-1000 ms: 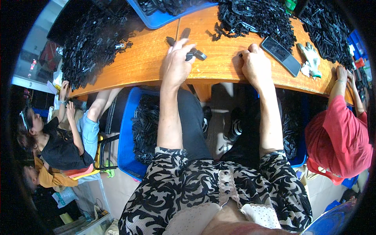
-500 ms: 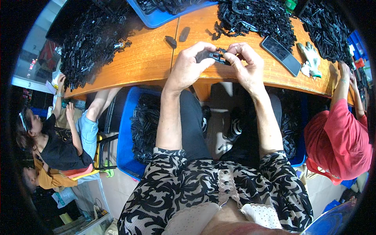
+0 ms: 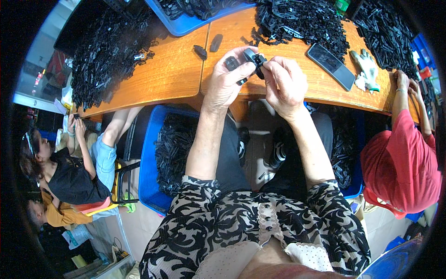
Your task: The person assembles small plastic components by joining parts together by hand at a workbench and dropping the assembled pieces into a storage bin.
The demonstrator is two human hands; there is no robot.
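Observation:
Over the table's near edge, both my hands meet at a small black plastic part [image 3: 256,60]. My left hand [image 3: 226,81] is closed around its left side, and another dark piece [image 3: 232,63] shows between those fingers. The fingers of my right hand [image 3: 286,86] pinch the part's right end. My fingertips hide some of its shape. Beyond my left hand, two loose dark pieces [image 3: 200,52] lie on the wooden table [image 3: 176,69].
Heaps of black parts [image 3: 302,23] cover the table's far side and left. A phone [image 3: 331,66] and a glove [image 3: 367,69] lie at right. Blue bins [image 3: 147,158] flank my legs. One person [image 3: 79,172] sits left, another [image 3: 402,167] right.
The black part has been turned more upright in my hands, and a dark piece now shows in my left fingers. My right hand has shifted slightly left. The person at left has brought both hands together.

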